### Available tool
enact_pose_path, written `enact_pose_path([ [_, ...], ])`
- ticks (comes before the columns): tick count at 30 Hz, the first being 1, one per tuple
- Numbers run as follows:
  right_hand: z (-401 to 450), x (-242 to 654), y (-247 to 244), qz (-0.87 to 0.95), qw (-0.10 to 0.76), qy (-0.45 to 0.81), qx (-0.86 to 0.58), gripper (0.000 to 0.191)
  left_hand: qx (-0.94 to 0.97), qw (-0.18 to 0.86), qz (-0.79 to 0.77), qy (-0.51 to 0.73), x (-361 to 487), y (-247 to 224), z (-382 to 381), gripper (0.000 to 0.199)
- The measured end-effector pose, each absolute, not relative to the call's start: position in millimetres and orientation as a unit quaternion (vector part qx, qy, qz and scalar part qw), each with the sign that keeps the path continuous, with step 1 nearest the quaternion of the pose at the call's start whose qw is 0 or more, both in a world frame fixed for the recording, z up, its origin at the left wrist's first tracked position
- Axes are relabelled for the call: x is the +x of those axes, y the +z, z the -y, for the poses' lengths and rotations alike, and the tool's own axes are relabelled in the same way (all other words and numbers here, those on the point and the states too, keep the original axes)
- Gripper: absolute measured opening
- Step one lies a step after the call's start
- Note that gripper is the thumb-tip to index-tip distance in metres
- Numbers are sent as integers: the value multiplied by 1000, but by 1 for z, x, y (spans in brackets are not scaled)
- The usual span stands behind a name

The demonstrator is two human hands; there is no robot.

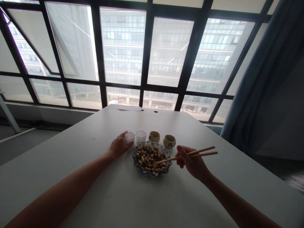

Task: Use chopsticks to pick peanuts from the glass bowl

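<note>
A scalloped glass bowl point(150, 174) full of nuts point(148, 156) stands on the white table. My right hand point(192, 160) holds a pair of wooden chopsticks point(201, 152), their tips down among the nuts at the bowl's right side. Behind the bowl is a row of small vessels: a translucent cup point(129, 138) at the left, a second translucent cup point(141, 136), a cream ceramic cup point(154, 136) and another cream cup point(169, 141) with dark characters. My left hand point(120, 145) has its fingers and thumb around the leftmost translucent cup.
The white table point(95, 180) stretches toward large windows. Papers point(125, 108) lie at its far edge, near two small dark round spots. A dark blue curtain point(256, 85) hangs at the right, and a pale metal frame point(9, 115) stands at the far left.
</note>
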State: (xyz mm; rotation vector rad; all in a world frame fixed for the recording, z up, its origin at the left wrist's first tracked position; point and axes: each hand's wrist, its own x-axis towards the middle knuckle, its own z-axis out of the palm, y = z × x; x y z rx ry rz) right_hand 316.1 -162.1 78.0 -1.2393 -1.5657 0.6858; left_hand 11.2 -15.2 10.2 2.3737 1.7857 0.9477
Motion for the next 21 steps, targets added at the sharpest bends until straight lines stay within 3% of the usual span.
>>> enact_pose_path([
  [9,163,313,78,650,468,350,-485,59,764,14,-566,309,10,6,11,68],
  [21,165,318,77,728,456,227,-458,51,761,14,-572,307,10,7,12,69],
])
